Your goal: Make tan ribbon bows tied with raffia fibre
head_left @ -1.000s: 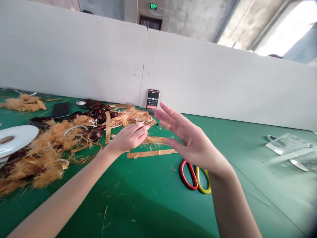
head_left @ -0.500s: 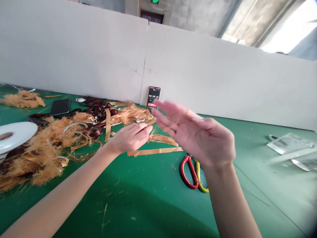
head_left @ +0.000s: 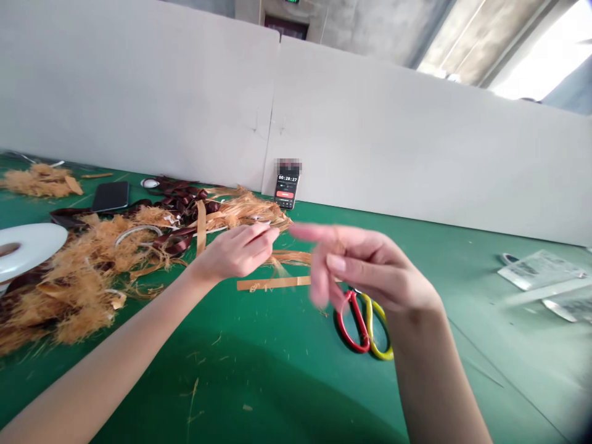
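From the right hand (head_left: 370, 265): scissors handles (head_left: 363, 324) block 6 o'clock, just below the fingers. Tan strip (head_left: 272, 283) lies at 9 o'clock, under the gap to the left hand (head_left: 235, 251). Fibre heap (head_left: 78, 277) obstructs the left hand's 9 o'clock. Passage: green mat (head_left: 231, 382) at its 5 o'clock, loose strands only. Partition board (head_left: 370, 135) stops 12 o'clock.

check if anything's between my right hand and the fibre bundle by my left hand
Nothing visible: only open air separates the right hand and the fibre bundle at the left hand.
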The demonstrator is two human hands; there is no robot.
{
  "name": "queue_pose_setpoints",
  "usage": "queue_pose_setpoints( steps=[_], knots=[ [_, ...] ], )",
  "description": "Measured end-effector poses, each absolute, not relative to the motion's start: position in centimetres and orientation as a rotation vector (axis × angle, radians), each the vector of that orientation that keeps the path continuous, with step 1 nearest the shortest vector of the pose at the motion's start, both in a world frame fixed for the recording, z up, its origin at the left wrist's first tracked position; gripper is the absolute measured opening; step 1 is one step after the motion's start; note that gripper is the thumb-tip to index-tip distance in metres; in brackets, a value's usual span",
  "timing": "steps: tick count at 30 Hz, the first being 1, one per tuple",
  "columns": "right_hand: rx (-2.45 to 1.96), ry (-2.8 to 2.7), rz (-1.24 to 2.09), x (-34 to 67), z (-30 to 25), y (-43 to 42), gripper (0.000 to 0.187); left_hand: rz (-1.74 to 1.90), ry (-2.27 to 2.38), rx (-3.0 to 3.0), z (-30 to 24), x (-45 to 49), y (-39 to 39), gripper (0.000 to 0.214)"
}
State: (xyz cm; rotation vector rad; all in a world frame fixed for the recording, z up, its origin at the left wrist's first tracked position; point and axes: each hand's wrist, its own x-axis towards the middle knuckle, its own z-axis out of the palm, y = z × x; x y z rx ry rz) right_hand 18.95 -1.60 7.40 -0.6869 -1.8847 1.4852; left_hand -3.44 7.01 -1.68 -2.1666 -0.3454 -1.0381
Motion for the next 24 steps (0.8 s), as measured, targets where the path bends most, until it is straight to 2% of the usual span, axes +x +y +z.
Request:
queue_pose_setpoints(
  steps=[3, 5, 7, 8, 10, 11, 13, 16, 21, 24],
  knots=[
    [-0.818, -1.878, 0.94, 18.3, 6.9, -1.4, 0.064, -1.055, -0.252, -2.131, -1.8, -2.9, 6.6, 0.017],
    [-0.966, -1.995, 0.53, 17.9, 6.1, -0.8, 0.07, -1.045, -0.215, -2.107, -1.6, -2.7, 6.3, 0.015],
    [-1.102, -2.097, 0.091, 17.8, 5.2, 0.1, 0.059, -1.015, -0.261, -2.155, -1.4, -2.7, 6.2, 0.013],
    [-1.143, -2.124, -0.1, 17.8, 4.8, 0.5, 0.045, -0.991, -0.306, -2.196, -1.3, -2.7, 6.2, 0.013],
    [-1.176, -2.132, -0.335, 17.8, 4.4, 1.0, 0.012, -0.953, -0.369, -2.236, -1.1, -2.9, 6.2, 0.014],
    [-1.181, -2.124, -0.372, 17.7, 4.3, 1.1, 0.009, -0.958, -0.365, -2.203, -1.0, -3.0, 6.2, 0.013],
    [-1.19, -2.089, -0.311, 17.5, 4.5, 1.0, 0.023, -0.971, -0.294, -2.075, -0.9, -3.2, 6.4, 0.01],
    [-1.187, -1.948, -0.023, 17.1, 5.4, 0.2, 0.036, -0.979, -0.241, -1.954, -0.6, -3.3, 6.7, 0.003],
    [-1.071, -1.688, 0.819, 17.3, 7.0, -1.0, 0.052, -0.952, -0.349, -1.989, -0.7, -3.1, 7.8, 0.003],
    [-0.859, -1.531, 1.188, 18.0, 7.7, -1.3, 0.05, -0.902, -0.369, -2.013, -1.4, -3.1, 8.5, 0.006]
  ],
)
